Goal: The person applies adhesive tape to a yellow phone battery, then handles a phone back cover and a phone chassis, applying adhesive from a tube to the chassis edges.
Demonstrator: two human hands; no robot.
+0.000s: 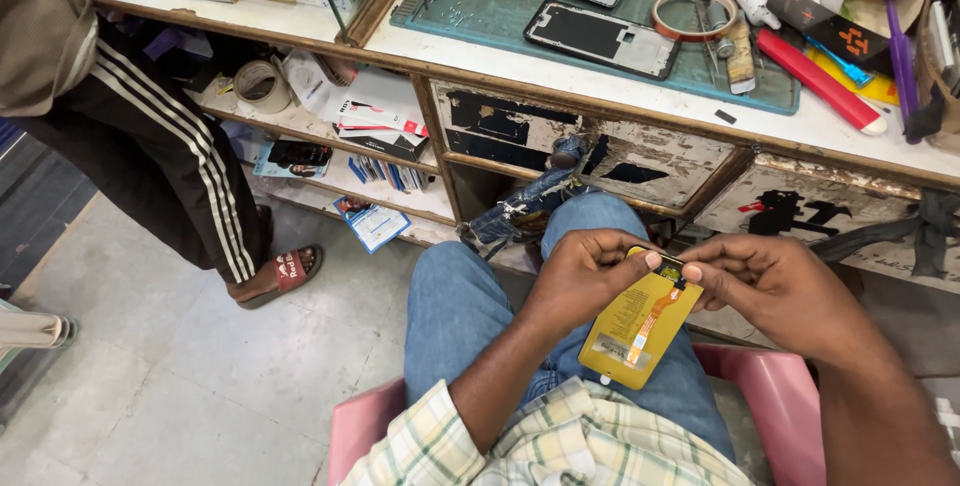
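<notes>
Fingertips of both hands pinch the top end of a flat yellow rectangular part with an orange ribbon cable, left hand and right hand equally close; its long axis hangs down-left over the lap (jeans beneath).

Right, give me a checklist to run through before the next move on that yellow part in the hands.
1. Left hand grips the yellow rectangular phone part at its top edge: ok.
2. Right hand pinches the same top edge: ok.
3. Orange flex ribbon lies flat on the part, unkinked: ok.
4. Small dark connector at the top undamaged: cannot tell.
5. Part held over the lap, clear of the worn wooden bench: ok.
6. Black phone frame on the green mat within reach: cannot tell.
</notes>
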